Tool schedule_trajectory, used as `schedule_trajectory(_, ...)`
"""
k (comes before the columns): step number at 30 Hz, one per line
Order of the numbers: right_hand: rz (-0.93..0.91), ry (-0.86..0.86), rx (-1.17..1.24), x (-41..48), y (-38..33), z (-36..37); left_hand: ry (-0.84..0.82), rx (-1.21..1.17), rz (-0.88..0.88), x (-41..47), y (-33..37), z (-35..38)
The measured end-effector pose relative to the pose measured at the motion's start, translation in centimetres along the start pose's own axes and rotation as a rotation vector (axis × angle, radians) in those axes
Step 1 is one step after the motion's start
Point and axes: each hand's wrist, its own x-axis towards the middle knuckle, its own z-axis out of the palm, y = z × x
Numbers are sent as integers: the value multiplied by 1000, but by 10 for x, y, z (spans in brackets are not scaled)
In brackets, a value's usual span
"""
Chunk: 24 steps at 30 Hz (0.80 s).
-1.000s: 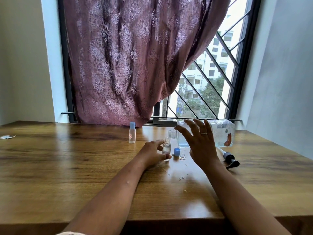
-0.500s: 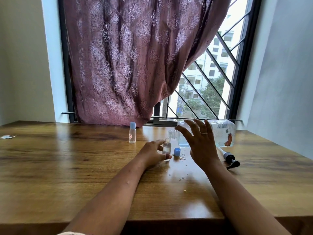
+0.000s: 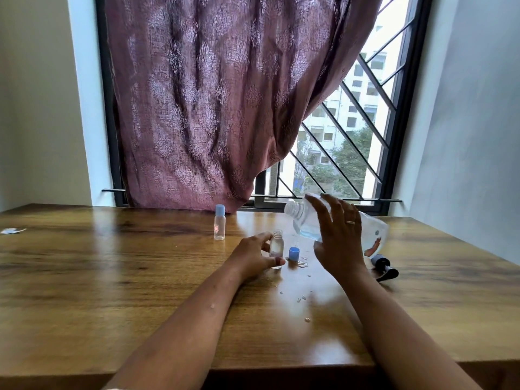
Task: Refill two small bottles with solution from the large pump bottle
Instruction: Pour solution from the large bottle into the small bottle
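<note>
My left hand rests on the wooden table and grips a small clear bottle that stands upright with no cap. Its blue cap lies just to the right. A second small bottle with a blue cap stands further back on the left. My right hand holds the large clear bottle off the table, fingers spread over its side. The open neck points up and left, above and right of the small bottle. A little bluish liquid sits inside.
The removed pump head lies on the table right of my right hand. Spilled droplets dot the wood in front of the bottles. A scrap of paper lies at the far left. A curtain and window grille stand behind.
The large bottle has tilted in my right hand, its neck rising and its base dropping. My left hand has stayed on the small bottle.
</note>
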Motion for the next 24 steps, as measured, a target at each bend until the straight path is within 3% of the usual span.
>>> schedule_trajectory(6, 356, 201, 461, 8, 7, -8, 8, 4, 0, 0, 2, 1)
schedule_trajectory(14, 592, 245, 643, 9, 16, -13, 10, 15, 5, -1, 2, 0)
schedule_trajectory(20, 535, 198, 548, 7, 18, -9, 10, 45, 3, 1, -1, 1)
schedule_trajectory(24, 223, 340, 353, 7, 5, -15, 19, 62, 9, 0, 0, 0)
